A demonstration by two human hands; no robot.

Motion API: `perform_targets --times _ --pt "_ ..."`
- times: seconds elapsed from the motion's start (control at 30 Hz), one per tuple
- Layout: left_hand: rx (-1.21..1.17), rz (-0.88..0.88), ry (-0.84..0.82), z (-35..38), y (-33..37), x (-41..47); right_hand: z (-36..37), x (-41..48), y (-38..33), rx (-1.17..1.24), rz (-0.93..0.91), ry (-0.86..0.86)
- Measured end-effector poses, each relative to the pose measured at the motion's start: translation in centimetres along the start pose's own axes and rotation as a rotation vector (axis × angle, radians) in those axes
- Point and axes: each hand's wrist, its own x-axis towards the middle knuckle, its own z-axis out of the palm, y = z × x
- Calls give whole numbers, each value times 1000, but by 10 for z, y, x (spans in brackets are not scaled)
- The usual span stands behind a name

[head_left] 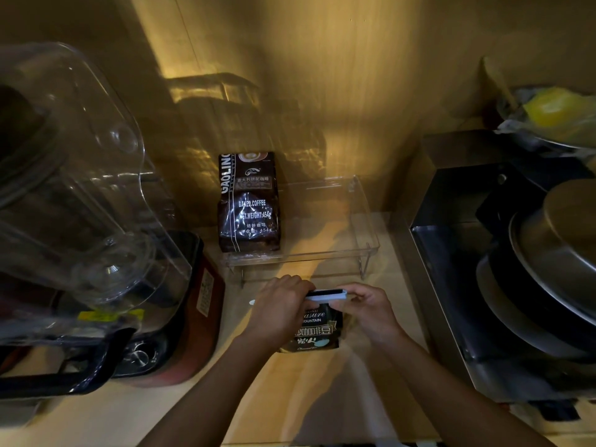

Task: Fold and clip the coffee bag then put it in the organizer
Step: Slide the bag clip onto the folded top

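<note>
A small dark coffee bag (317, 333) with white lettering stands on the wooden counter just in front of me. A pale blue clip (327, 295) lies along its folded top edge. My left hand (280, 309) grips the left end of the clip and bag top. My right hand (367, 309) pinches the right end. Behind them sits the clear plastic organizer (358, 233). A larger brown coffee bag (249, 201) stands upright in its left side.
A blender with a clear jug (80, 195) on a red base (193, 321) fills the left. On the right stands a black metal appliance (503, 285) with a steel lid, and a yellow item (551, 108) in a bowl behind it. The wooden wall is close behind.
</note>
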Motion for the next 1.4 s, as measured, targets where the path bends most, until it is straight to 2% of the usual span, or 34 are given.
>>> perform_targets --times 0.17,0.3,0.43,0.53,0.7,0.93,1.07,1.23,1.4 --pt "-42 -19 46 3 -1 0 3 1 -6 -64 -31 -5" --pt "-36 -19 55 5 0 -1 3 4 -12 -263 -41 -65" --pt "-21 -19 47 6 0 -1 7 10 -16 -644 -265 -138" --pt "-21 -41 56 8 2 -1 11 12 -15 -824 -445 -89" --pt "-64 -41 58 6 0 -1 16 11 -12 -854 -515 -21" --pt "-95 -123 37 -7 -20 -3 10 13 -13 -831 -476 -2" --pt "-116 -142 44 -6 -18 -4 7 16 -17 -964 -512 -72" --pt "-75 -97 38 -2 -14 -3 14 16 -23 -1261 -705 -142" --pt "-92 -94 36 -1 -16 -4 29 16 -22 -1299 -721 -106"
